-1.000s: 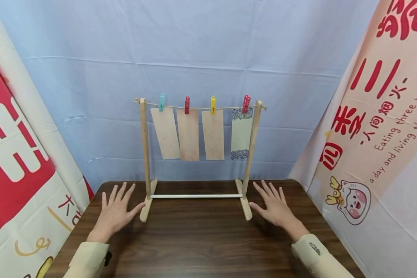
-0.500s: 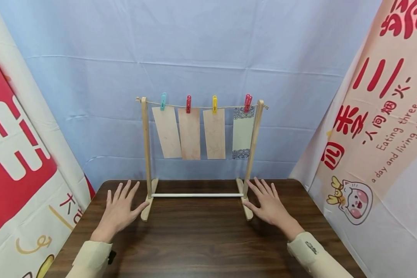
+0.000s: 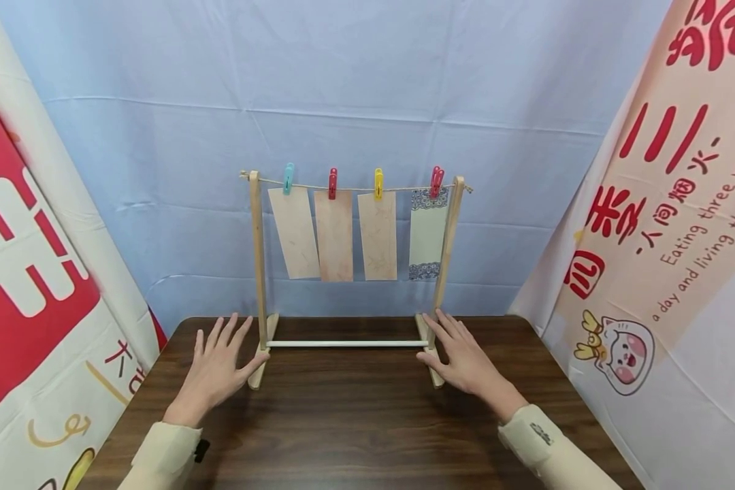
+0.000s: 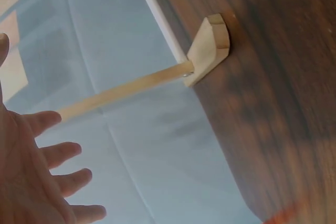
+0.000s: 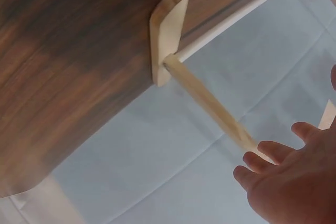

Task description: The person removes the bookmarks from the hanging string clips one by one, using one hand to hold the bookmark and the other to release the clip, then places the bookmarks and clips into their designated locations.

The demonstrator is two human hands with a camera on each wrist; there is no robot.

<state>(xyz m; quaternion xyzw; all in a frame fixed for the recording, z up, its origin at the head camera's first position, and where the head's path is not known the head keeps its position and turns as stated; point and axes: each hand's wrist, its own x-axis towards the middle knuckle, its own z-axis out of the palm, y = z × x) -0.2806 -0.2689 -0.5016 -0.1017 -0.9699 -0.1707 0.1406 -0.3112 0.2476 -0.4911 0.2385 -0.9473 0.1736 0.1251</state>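
A small wooden drying rack (image 3: 258, 265) stands at the back of the table, with a white rod (image 3: 348, 344) joining its feet. Along its cord hang several paper cards (image 3: 377, 235), each under a clothespin (image 3: 378, 184); the rightmost card (image 3: 426, 235) has blue patterned ends. Beside the rack's left foot is my left hand (image 3: 217, 371), fingers spread and holding nothing. My right hand (image 3: 465, 361) is at the right foot, its fingers extended and covering part of that foot in the head view. Contact with the wood cannot be told. Both wrist views show bare palms near the posts.
The dark wooden table (image 3: 343, 429) extends in front of the rack. A pale blue cloth (image 3: 343, 82) hangs right behind it. Printed banners flank the table, a red and white one (image 3: 49, 272) at left and a lettered one (image 3: 667, 224) at right.
Both hands have moved inward toward the rack, the left one rightward and the right one leftward. The cards and clothespins hang as before; the head view has shifted slightly.
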